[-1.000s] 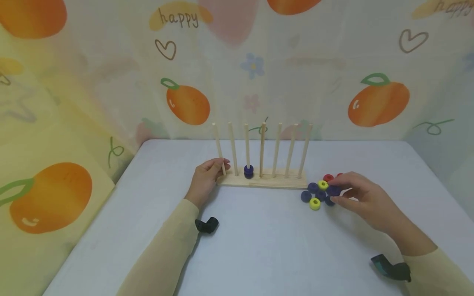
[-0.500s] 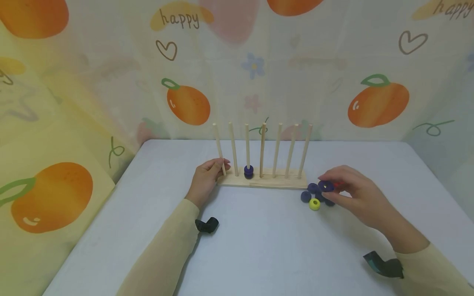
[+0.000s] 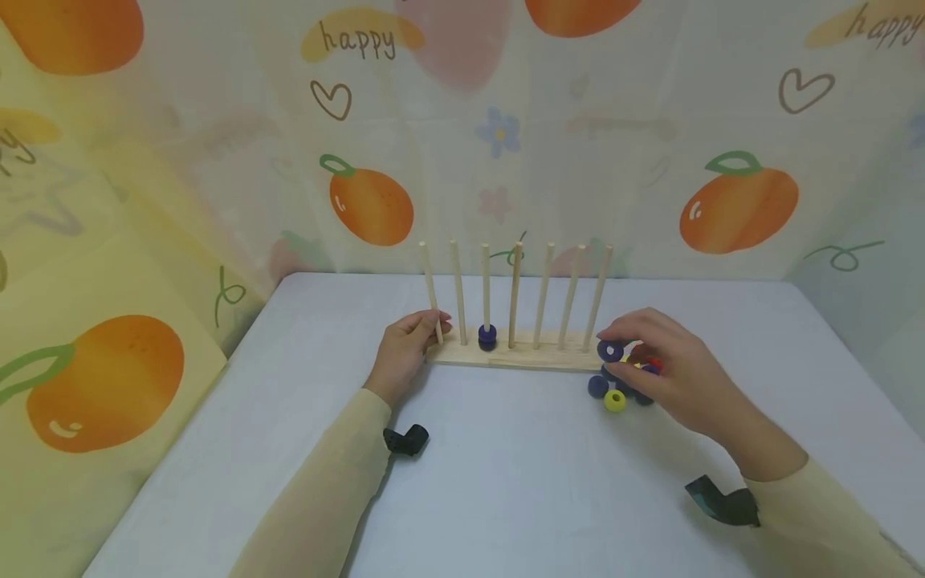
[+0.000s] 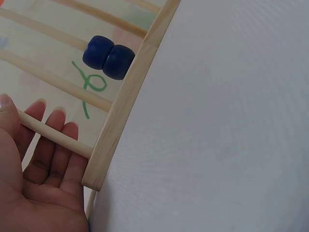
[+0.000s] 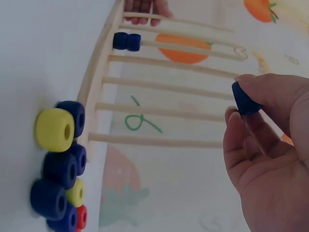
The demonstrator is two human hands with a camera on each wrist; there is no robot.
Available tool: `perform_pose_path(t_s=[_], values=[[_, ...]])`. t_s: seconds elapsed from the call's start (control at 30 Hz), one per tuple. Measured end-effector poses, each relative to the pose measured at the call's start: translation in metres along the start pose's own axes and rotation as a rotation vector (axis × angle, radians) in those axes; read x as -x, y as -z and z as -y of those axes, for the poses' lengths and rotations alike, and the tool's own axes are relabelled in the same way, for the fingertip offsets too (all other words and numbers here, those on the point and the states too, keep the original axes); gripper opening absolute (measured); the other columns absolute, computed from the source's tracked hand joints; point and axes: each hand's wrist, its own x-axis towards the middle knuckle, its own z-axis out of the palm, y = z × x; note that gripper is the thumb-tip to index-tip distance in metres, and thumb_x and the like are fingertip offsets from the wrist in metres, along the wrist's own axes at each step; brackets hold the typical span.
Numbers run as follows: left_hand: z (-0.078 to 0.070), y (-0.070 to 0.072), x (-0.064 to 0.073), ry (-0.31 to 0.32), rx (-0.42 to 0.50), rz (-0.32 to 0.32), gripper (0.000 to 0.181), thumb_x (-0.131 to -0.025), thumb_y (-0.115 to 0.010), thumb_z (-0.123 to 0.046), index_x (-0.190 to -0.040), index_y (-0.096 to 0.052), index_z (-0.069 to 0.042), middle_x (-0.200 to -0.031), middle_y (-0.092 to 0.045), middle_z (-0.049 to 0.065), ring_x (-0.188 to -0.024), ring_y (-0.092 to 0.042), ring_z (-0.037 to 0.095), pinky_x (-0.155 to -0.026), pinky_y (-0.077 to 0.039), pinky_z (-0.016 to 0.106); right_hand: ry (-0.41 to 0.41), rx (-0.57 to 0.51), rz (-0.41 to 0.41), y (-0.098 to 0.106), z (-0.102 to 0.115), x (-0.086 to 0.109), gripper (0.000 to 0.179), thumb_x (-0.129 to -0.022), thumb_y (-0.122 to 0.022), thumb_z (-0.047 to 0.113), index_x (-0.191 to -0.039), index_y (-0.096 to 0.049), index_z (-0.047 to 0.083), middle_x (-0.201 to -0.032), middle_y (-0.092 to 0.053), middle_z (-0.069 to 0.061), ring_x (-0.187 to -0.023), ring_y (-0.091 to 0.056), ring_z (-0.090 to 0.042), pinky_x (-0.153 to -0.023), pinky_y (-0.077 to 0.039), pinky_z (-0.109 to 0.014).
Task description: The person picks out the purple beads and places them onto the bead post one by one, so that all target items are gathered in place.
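A wooden rack of upright pegs [image 3: 549, 363] stands on the white table. My left hand [image 3: 401, 353] holds its leftmost peg [image 4: 63, 138] low down, thumb on one side and fingers behind. Two dark blue beads [image 4: 99, 52] are stacked at the bottom of the third peg from the left. Between thumb and fingertips, my right hand [image 3: 682, 377] pinches another dark blue bead [image 5: 245, 100], raised beside the rack's right end. In the head view the bead's hole faces the camera.
Several loose blue, yellow and red beads lie by the rack's right end, among them a yellow bead [image 5: 47, 130] and a blue bead [image 5: 47, 199]. My right hand partly covers them in the head view. A fruit-patterned cloth [image 3: 578, 160] hangs behind the table.
My right hand has lifted a blue bead from the loose group and carried it left and up towards the rack, turning its hole to the camera. My left hand has stayed on its peg.
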Motion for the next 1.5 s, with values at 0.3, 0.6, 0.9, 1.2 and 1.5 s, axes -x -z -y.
perform_pose_path(t_s=[0.3, 0.6, 0.9, 1.2, 1.5], values=[[-0.001, 0.000, 0.001, 0.000, -0.012, -0.005, 0.045, -0.113, -0.062, -0.042, -0.128, -0.077, -0.003, -0.118, -0.076, 0.012, -0.118, -0.070, 0.025, -0.108, -0.053, 0.038, 0.075, 0.006, 0.010, -0.006, 0.013, -0.021, 0.048, -0.085, -0.086, -0.016, -0.125, -0.075, 0.006, -0.118, -0.069, 0.000, -0.103, -0.065, -0.015, -0.081, -0.058, -0.018], [-0.002, 0.000, 0.001, 0.002, -0.027, -0.014, 0.043, -0.113, -0.062, -0.043, -0.127, -0.078, -0.005, -0.118, -0.076, 0.010, -0.118, -0.070, 0.026, -0.108, -0.053, 0.040, 0.122, 0.027, -0.005, -0.010, 0.021, -0.040, 0.043, -0.085, -0.086, -0.015, -0.123, -0.075, 0.002, -0.115, -0.070, -0.003, -0.103, -0.066, -0.016, -0.082, -0.058, -0.018], [-0.001, 0.000, 0.000, 0.007, -0.023, -0.019, 0.043, -0.113, -0.062, -0.043, -0.126, -0.078, -0.006, -0.117, -0.076, 0.010, -0.117, -0.070, 0.024, -0.108, -0.053, 0.039, 0.159, -0.010, -0.036, -0.016, 0.030, -0.059, 0.043, -0.086, -0.087, -0.013, -0.125, -0.075, 0.002, -0.123, -0.070, -0.008, -0.099, -0.070, -0.020, -0.082, -0.060, -0.021], [0.000, 0.000, 0.000, -0.009, -0.015, -0.008, 0.046, -0.113, -0.062, -0.042, -0.128, -0.077, -0.001, -0.117, -0.076, 0.012, -0.119, -0.069, 0.025, -0.107, -0.054, 0.037, 0.166, -0.069, -0.036, -0.019, 0.035, -0.075, 0.041, -0.088, -0.084, -0.015, -0.125, -0.074, -0.001, -0.122, -0.069, -0.007, -0.104, -0.068, -0.019, -0.083, -0.060, -0.022], [0.001, 0.000, -0.001, -0.013, -0.017, -0.008, 0.045, -0.113, -0.062, -0.042, -0.128, -0.077, -0.003, -0.118, -0.075, 0.011, -0.120, -0.068, 0.024, -0.106, -0.055, 0.036, 0.151, -0.105, -0.032, -0.024, 0.038, -0.089, 0.038, -0.090, -0.083, -0.014, -0.125, -0.074, -0.001, -0.118, -0.069, -0.008, -0.106, -0.066, -0.021, -0.084, -0.059, -0.021]])
